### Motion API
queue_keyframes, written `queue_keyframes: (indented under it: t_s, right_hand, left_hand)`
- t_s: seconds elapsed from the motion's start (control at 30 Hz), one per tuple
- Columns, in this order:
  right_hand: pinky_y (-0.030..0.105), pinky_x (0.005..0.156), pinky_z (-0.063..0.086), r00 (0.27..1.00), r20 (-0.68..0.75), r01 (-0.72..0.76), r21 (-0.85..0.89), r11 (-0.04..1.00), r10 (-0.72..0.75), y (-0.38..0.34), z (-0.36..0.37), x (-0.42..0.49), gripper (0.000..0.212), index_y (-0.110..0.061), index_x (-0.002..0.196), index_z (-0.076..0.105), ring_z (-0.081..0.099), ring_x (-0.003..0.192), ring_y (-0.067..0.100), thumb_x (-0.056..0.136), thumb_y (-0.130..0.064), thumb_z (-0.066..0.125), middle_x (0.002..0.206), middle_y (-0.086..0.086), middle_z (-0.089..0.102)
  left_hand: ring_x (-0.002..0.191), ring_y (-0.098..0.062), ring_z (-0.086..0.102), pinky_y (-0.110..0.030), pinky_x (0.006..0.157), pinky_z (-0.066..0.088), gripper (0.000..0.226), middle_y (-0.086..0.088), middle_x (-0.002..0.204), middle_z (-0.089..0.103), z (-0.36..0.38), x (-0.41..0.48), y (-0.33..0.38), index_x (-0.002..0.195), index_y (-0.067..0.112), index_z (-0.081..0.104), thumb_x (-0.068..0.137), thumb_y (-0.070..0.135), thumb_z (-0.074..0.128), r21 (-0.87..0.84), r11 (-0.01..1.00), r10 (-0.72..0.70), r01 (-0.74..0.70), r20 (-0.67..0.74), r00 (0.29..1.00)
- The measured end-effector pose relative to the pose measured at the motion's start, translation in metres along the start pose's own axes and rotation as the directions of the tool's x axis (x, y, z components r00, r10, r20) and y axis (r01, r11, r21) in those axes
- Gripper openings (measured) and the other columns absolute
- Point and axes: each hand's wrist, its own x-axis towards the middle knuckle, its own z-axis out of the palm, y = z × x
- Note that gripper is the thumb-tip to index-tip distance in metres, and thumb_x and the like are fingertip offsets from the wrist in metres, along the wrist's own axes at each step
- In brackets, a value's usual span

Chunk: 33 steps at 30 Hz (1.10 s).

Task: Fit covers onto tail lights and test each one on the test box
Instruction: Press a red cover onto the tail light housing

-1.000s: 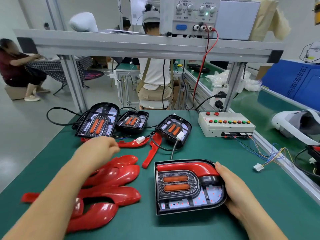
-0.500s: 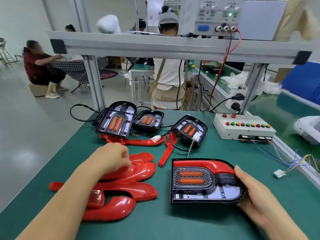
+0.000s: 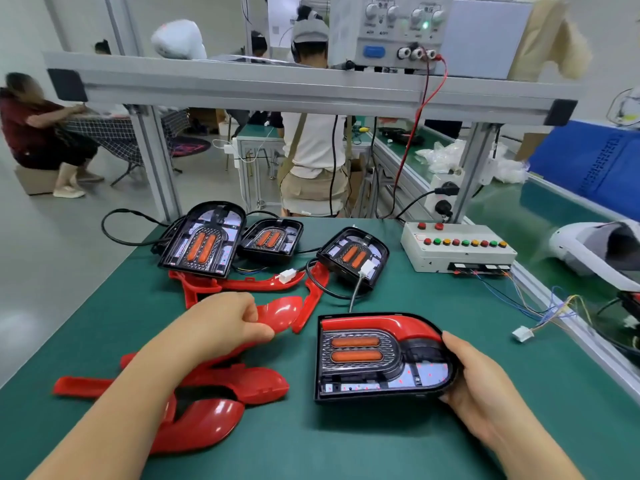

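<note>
Left grip [image 3: 225, 327] pinches red cover [image 3: 287, 311], likely light, stiff, slippery; hold by edges. Right grip [image 3: 485, 386] clasps tail light [image 3: 381, 362].

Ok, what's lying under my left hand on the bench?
The left hand grips one red cover, its rounded end sticking out. Below the wrist lies a pile of red covers. How the fingers sit under the cover is hidden.

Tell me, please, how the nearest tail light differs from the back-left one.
The nearest tail light has a red cover fitted along its top; the back-left tail light has none. The nearest lies flat, gripped by the right hand; the back-left leans tilted, untouched. Both show two orange strips in black housings.
</note>
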Motion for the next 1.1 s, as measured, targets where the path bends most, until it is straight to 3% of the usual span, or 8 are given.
queue_keyframes:
  t_s: [0.13, 0.23, 0.3, 0.4, 0.53, 0.7, 0.9, 1.1]
  right_hand:
    - [0.041, 0.072, 0.052, 1.000, 0.028, -0.010, 0.019, 1.000, 0.009, -0.002, 0.000, -0.002, 0.034, -0.003, 0.099, 0.072, 0.073, 0.080, 0.025, 0.100, -0.024, 0.046, 0.101, 0.016, 0.074]
    - [0.045, 0.082, 0.052, 1.000, 0.022, -0.018, 0.050, 0.999, 0.017, -0.002, 0.004, -0.005, 0.035, -0.002, 0.106, 0.070, 0.071, 0.087, 0.028, 0.100, -0.026, 0.044, 0.105, 0.017, 0.073]
    - [0.047, 0.091, 0.050, 1.000, 0.025, -0.016, 0.082, 0.996, 0.014, -0.003, 0.007, -0.007, 0.037, 0.001, 0.112, 0.067, 0.069, 0.092, 0.031, 0.101, -0.025, 0.042, 0.107, 0.019, 0.072]
    - [0.048, 0.092, 0.049, 0.999, 0.022, -0.025, 0.123, 0.992, 0.023, -0.005, 0.009, -0.009, 0.044, 0.005, 0.110, 0.065, 0.069, 0.089, 0.033, 0.102, -0.029, 0.040, 0.106, 0.024, 0.070]
    - [0.046, 0.083, 0.053, 0.999, 0.007, -0.040, 0.118, 0.992, 0.039, -0.006, 0.009, -0.009, 0.049, 0.004, 0.112, 0.065, 0.068, 0.091, 0.034, 0.102, -0.036, 0.038, 0.108, 0.025, 0.070]
    - [0.042, 0.075, 0.054, 0.999, 0.000, -0.044, 0.075, 0.996, 0.044, -0.005, 0.004, -0.007, 0.045, -0.001, 0.110, 0.067, 0.072, 0.091, 0.031, 0.101, -0.037, 0.042, 0.103, 0.019, 0.072]
    - [0.038, 0.068, 0.056, 0.999, -0.001, -0.037, 0.069, 0.997, 0.037, -0.003, 0.003, -0.007, 0.038, -0.002, 0.108, 0.067, 0.072, 0.089, 0.030, 0.101, -0.030, 0.042, 0.099, 0.018, 0.074]
    - [0.036, 0.060, 0.059, 0.999, 0.025, -0.027, 0.086, 0.996, 0.025, -0.004, 0.002, -0.008, 0.036, -0.001, 0.108, 0.066, 0.072, 0.087, 0.032, 0.101, -0.027, 0.042, 0.099, 0.020, 0.073]
  left_hand:
    - [0.071, -0.015, 0.061, -0.030, 0.068, 0.045, 0.023, 0.002, 0.073, 0.066, -0.007, 0.001, 0.028, 0.078, 0.022, 0.060, 0.077, 0.041, 0.072, -0.287, 0.953, 0.045, -0.099, -0.191, 0.981]
    - [0.065, -0.009, 0.060, -0.025, 0.064, 0.046, 0.020, 0.005, 0.069, 0.067, 0.006, -0.007, 0.071, 0.077, 0.024, 0.062, 0.074, 0.041, 0.072, -0.428, 0.876, 0.124, -0.222, -0.246, 0.961]
    - [0.068, -0.003, 0.057, -0.024, 0.067, 0.045, 0.023, 0.010, 0.071, 0.065, 0.027, -0.017, 0.098, 0.079, 0.027, 0.062, 0.073, 0.047, 0.071, -0.391, 0.877, 0.192, -0.280, -0.248, 0.950]
    - [0.087, -0.009, 0.054, -0.031, 0.079, 0.045, 0.032, 0.010, 0.086, 0.064, 0.058, -0.032, 0.124, 0.088, 0.024, 0.060, 0.077, 0.054, 0.063, -0.191, 0.912, 0.291, -0.362, -0.318, 0.902]
    - [0.095, -0.009, 0.047, -0.024, 0.081, 0.039, 0.033, 0.012, 0.095, 0.054, 0.078, -0.048, 0.132, 0.095, 0.027, 0.056, 0.083, 0.058, 0.054, -0.024, 0.902, 0.388, -0.431, -0.392, 0.834]
    - [0.058, -0.011, 0.057, -0.018, 0.047, 0.046, 0.039, 0.011, 0.065, 0.055, 0.086, -0.055, 0.135, 0.061, 0.024, 0.062, 0.047, 0.048, 0.089, 0.120, 0.863, 0.492, -0.491, -0.424, 0.761]
    - [0.053, -0.011, 0.053, -0.016, 0.043, 0.041, 0.042, 0.009, 0.059, 0.051, 0.089, -0.055, 0.143, 0.054, 0.023, 0.060, 0.039, 0.047, 0.090, 0.190, 0.863, 0.504, -0.468, -0.402, 0.765]
    - [0.054, -0.008, 0.053, -0.017, 0.046, 0.043, 0.041, 0.012, 0.059, 0.051, 0.092, -0.053, 0.148, 0.054, 0.024, 0.060, 0.040, 0.049, 0.090, 0.145, 0.870, 0.483, -0.471, -0.444, 0.755]
